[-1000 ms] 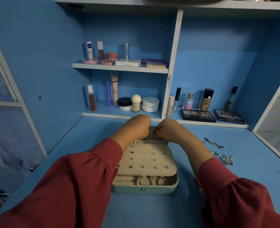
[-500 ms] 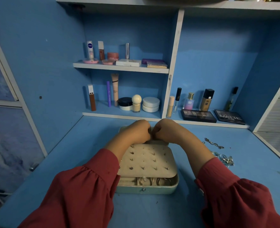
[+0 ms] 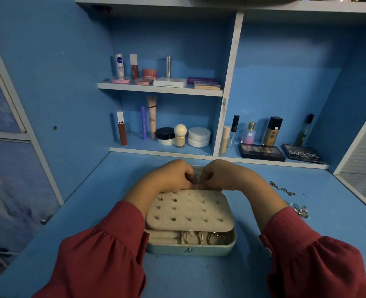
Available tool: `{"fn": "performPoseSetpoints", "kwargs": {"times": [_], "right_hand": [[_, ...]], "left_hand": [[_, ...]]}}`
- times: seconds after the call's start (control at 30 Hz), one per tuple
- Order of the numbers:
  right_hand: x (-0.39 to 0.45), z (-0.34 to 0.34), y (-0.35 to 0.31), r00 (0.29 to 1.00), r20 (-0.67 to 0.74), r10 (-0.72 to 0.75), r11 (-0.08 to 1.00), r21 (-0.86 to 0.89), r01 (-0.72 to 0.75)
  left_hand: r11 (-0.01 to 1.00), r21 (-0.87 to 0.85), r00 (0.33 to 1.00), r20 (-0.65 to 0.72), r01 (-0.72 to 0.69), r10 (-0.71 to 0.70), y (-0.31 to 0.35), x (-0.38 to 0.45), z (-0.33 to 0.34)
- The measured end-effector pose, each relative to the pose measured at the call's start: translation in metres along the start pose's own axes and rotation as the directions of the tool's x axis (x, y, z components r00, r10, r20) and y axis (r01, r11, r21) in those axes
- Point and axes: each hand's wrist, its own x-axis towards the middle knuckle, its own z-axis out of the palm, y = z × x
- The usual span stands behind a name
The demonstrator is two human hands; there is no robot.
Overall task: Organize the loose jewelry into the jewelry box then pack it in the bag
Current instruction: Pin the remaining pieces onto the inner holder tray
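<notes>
A pale green jewelry box [image 3: 190,249] lies open on the blue desk in front of me. A cream earring panel [image 3: 189,210] studded with several small earrings leans over it, and rings sit in the tray at its front [image 3: 201,236]. My left hand [image 3: 169,176] and my right hand [image 3: 223,174] meet at the panel's far edge, fingers curled and pinching a tiny metal piece between them; I cannot make out what it is. A loose chain [image 3: 282,188] and a heap of silver jewelry [image 3: 299,210] lie on the desk to the right.
Shelves behind the box hold cosmetics: tubes, jars [image 3: 199,136], bottles [image 3: 272,131] and two flat palettes [image 3: 261,152]. Blue walls close in on the left and right. A white-framed edge runs along the desk's right side [image 3: 358,196].
My two hands came together at the far edge of the panel and now pinch a small piece between the fingertips. The box and loose jewelry have not moved.
</notes>
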Motion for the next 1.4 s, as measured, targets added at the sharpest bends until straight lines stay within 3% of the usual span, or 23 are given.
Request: {"fn": "performPoseSetpoints", "kwargs": {"times": [0.23, 0.5, 0.6, 0.7, 0.9, 1.03, 1.23, 1.4], "right_hand": [[0.0, -0.002, 0.0, 0.998, -0.055, -0.012, 0.995, 0.101, 0.017], [0.003, 0.004, 0.0, 1.0, 0.025, -0.009, 1.0, 0.029, 0.009], [0.001, 0.002, 0.002, 0.998, 0.063, -0.018, 0.981, 0.195, 0.006], [0.001, 0.002, 0.003, 0.997, 0.07, 0.018, 0.949, 0.312, -0.039], [0.004, 0.005, -0.002, 0.998, 0.043, 0.052, 0.962, 0.266, -0.062], [0.003, 0.006, -0.006, 0.999, 0.03, 0.044, 0.975, 0.217, -0.05], [0.005, -0.001, -0.001, 0.979, -0.176, 0.106, 0.975, 0.212, -0.067], [0.002, 0.0, 0.0, 0.996, -0.058, 0.067, 0.985, 0.162, -0.057]], "left_hand": [[0.997, -0.073, 1.0, 0.004, 0.018, -0.018, -0.001, 0.003, 0.005], [0.997, -0.02, 0.997, 0.026, 0.071, -0.07, 0.004, 0.002, 0.004], [0.995, -0.061, 0.996, 0.011, 0.084, -0.084, 0.004, 0.003, 0.004], [0.985, -0.159, 0.995, -0.057, 0.069, -0.079, -0.001, 0.004, 0.003], [0.918, -0.394, 0.953, -0.291, -0.036, -0.087, -0.019, 0.003, 0.0], [0.935, -0.353, 0.975, -0.218, -0.04, -0.04, -0.022, -0.002, 0.002], [0.976, -0.215, 0.995, -0.095, -0.03, 0.01, -0.019, -0.004, 0.003], [0.978, -0.201, 0.995, -0.096, -0.045, 0.026, -0.018, -0.003, 0.004]]}}
